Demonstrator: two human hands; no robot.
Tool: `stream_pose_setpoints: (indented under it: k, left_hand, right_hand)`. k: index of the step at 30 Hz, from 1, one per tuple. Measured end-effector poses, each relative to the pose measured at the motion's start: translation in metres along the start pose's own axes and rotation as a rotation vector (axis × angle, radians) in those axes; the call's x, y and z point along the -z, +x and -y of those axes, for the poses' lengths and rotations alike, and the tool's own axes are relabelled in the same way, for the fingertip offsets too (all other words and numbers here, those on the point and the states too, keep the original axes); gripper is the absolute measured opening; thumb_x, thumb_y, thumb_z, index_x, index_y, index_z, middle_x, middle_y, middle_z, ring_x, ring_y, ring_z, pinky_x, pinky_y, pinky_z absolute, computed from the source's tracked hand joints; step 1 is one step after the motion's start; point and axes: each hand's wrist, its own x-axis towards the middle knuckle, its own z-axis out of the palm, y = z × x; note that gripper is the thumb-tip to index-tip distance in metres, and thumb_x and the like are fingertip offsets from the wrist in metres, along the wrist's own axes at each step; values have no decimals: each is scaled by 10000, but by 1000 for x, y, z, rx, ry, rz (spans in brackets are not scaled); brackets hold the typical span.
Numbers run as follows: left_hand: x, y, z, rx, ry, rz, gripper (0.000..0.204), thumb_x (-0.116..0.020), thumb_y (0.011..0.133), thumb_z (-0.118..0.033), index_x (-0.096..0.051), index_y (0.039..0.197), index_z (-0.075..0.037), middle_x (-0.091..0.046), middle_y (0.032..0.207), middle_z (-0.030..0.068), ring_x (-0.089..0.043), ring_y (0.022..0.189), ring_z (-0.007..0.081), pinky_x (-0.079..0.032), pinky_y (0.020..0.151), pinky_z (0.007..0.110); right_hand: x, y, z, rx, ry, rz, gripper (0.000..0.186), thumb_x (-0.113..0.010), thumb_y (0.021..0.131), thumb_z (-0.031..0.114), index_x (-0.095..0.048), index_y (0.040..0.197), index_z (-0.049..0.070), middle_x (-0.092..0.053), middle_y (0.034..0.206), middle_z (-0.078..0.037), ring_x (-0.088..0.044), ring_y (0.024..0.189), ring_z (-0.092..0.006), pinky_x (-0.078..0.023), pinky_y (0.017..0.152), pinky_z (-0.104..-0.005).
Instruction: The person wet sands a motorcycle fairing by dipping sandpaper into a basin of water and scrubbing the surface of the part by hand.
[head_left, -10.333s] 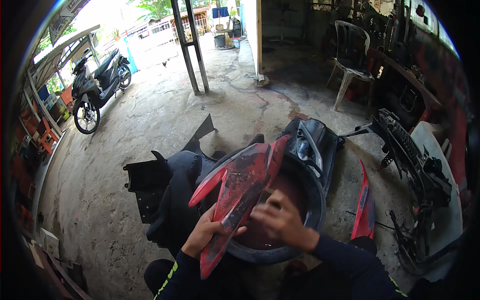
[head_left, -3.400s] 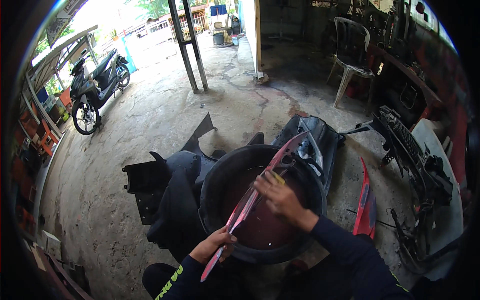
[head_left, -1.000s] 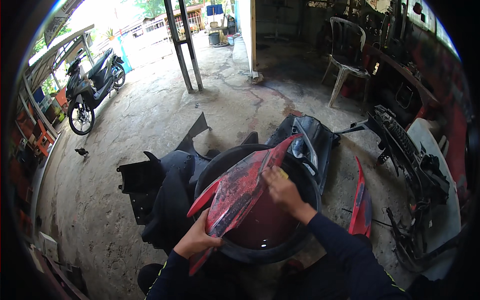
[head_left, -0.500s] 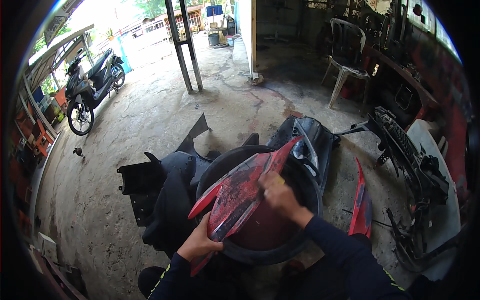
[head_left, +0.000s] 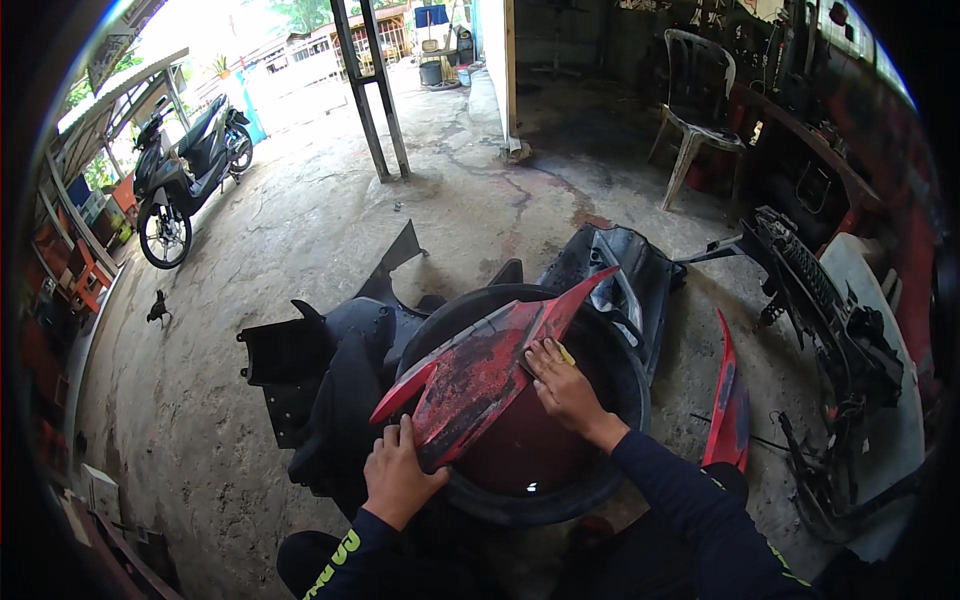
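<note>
A red motorcycle side panel, its paint scuffed to dark patches, lies slanted over a round black tub of reddish liquid. My left hand is closed on the panel's near lower end, fingers over the top. Against the panel's right edge, my right hand presses a small yellow pad, mostly hidden under the fingers. The panel's pointed tip rises past the tub's far right rim.
Black plastic body parts lie left of the tub, and a dark grey panel lies behind it. Another red panel is at right, near a black frame piece. Farther off are a post, a chair and a motorcycle.
My left hand has shifted its grip, fingers now over the panel's top. The panel's tip has moved slightly right and up. My right hand, blurred before, is now slightly lower and sharp.
</note>
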Motion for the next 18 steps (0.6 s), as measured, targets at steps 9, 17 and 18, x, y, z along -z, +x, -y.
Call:
stream_pose_setpoints:
  k: [9,17,18]
  left_hand:
    - [51,-35,-35,-243,-178,58,989,-896,748,-352,-414,1538,-2,-422,1554,249,-403,1451,420,-394,1159,507]
    - [27,0,-28,-262,-313,109,1093,-908,738,-414,-334,1587,-33,-368,1602,253,-353,1495,423,-369,1188,516]
    - [13,18,-33,-256,-215,29,1136,-910,707,-468,-333,1591,-49,-335,1609,278,-349,1477,466,-342,1184,567]
  right_hand:
    - [5,13,-4,27,-45,50,544,-552,959,128,-521,1479,-26,-488,1557,-228,-378,1504,-405,-304,1248,-467]
    - [5,3,-7,16,-45,81,566,-566,946,129,-514,1493,-7,-478,1572,-213,-355,1522,-389,-307,1247,-460]
    - [6,0,-7,15,-48,77,574,-582,933,118,-518,1491,-4,-478,1573,-210,-363,1518,-390,-311,1247,-463]
